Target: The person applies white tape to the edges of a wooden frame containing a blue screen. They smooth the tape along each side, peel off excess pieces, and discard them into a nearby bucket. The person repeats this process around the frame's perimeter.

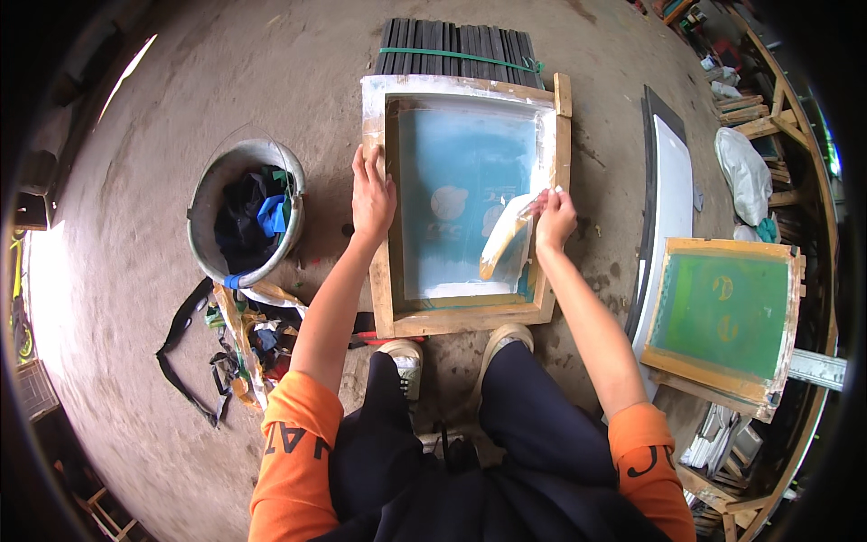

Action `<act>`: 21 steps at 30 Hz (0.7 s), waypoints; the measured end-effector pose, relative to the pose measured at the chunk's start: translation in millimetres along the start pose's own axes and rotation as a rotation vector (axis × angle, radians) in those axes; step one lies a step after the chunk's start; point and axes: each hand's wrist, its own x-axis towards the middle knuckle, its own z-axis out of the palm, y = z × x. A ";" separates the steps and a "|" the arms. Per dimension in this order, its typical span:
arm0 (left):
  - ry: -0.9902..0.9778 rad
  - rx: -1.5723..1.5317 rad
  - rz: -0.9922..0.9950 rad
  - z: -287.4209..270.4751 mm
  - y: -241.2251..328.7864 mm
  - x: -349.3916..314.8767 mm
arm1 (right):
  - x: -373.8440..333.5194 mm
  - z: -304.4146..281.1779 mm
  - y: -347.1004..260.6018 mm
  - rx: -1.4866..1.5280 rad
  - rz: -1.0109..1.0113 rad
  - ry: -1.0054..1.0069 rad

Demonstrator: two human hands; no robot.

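A wooden screen-printing frame (pixel 470 322) with blue mesh (pixel 461 167) stands in front of my shoes, its inner border smeared white. Against its left rail rests my left hand (pixel 372 197), fingers wrapped over the wood. Near the right rail my right hand (pixel 554 219) is closed in a pinch. It grips one end of a tape strip (pixel 506 237), white with tan edges, which hangs loose and curled over the lower right of the mesh. Faint round pale shapes show in the mesh.
Behind the frame lies a strapped stack of dark slats (pixel 456 50). On the left stands a metal bucket (pixel 206 244) holding dark and blue cloth, with a scrap heap (pixel 248 348) below it. To the right are a long white panel (pixel 670 181) and a green-mesh screen (pixel 722 312).
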 end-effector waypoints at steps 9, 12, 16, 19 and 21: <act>0.010 0.000 -0.001 -1.1 2.9 1.9 | 0.1 -11.5 53.3 -0.107 0.619 -0.089; -0.002 0.006 -0.009 -0.7 5.5 1.1 | 36.3 3.3 59.9 0.240 0.795 -0.047; -0.039 0.062 -0.059 -1.3 5.6 2.1 | 53.2 31.0 27.4 0.222 0.961 0.038; -0.013 0.130 -0.044 -0.6 1.3 -0.1 | 51.1 23.0 33.3 0.096 0.826 -0.032; 0.010 0.176 -0.042 -4.0 -6.0 -1.5 | 28.2 28.5 21.1 -0.046 0.743 -0.035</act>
